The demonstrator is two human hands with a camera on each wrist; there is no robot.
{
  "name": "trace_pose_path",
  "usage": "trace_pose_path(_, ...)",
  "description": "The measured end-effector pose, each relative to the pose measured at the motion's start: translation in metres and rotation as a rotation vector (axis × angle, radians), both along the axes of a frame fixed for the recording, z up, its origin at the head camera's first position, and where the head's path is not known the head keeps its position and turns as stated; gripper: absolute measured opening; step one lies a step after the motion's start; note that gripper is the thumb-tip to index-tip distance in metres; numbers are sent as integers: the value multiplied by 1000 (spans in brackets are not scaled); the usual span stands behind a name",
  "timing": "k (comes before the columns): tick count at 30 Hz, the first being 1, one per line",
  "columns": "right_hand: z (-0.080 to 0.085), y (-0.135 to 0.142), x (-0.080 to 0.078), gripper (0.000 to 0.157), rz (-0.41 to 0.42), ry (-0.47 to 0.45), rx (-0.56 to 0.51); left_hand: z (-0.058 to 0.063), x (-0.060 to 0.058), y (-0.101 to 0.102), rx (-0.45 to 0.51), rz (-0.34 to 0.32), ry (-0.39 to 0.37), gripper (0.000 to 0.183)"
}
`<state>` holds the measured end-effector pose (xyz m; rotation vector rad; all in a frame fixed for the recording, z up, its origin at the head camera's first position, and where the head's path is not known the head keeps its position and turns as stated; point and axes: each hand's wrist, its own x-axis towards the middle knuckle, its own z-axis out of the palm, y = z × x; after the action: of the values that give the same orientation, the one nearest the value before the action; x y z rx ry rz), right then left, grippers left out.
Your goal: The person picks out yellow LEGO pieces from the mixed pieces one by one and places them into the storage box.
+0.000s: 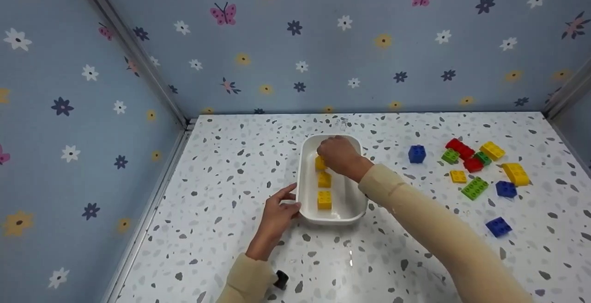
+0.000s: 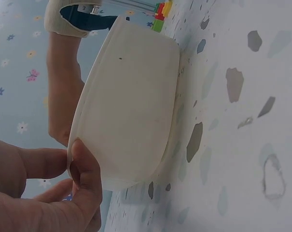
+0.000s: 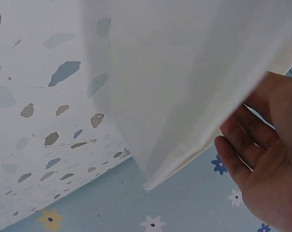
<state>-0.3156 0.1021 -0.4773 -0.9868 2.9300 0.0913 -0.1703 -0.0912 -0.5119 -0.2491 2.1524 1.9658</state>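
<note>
A white rectangular tray with rounded corners lies on the speckled table. Inside it, yellow toy bricks stand in a line: a near brick, a middle brick and a far brick beside the right hand. At the tray's near left side, my left hand pinches the rim; the left wrist view shows its thumb and fingers at that edge. My right hand reaches into the tray's far end, fingers pointing down. In the right wrist view its fingertips vanish behind the tray wall, so I cannot tell what they hold.
Loose toy bricks lie to the right: a blue brick, a cluster with red bricks, a long green brick, a curved yellow brick and others. A flowered wall bounds the back. A small black object is by the left sleeve.
</note>
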Motion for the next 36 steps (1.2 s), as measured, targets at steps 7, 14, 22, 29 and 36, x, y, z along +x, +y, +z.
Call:
trace_pose_path(7,-3,1,0,22,-30,-50,2,0,0,1,17,-7,8,56)
trace_pose_path(14,-4,2,2,23,-41,-65,-20,-1,0,1,8,-10,5,56)
trace_pose_path(22,1,11,1,28,-52,-55,-100,0,2,1,18,3,12,57)
trace_pose_path(29,11,27,3,35,-91,-57,-184,0,1,1,8,7,-2,58)
trace_pose_path(36,17,44,9,34,-95,-21,-279,-1,-1,3,-5,11,-24,57)
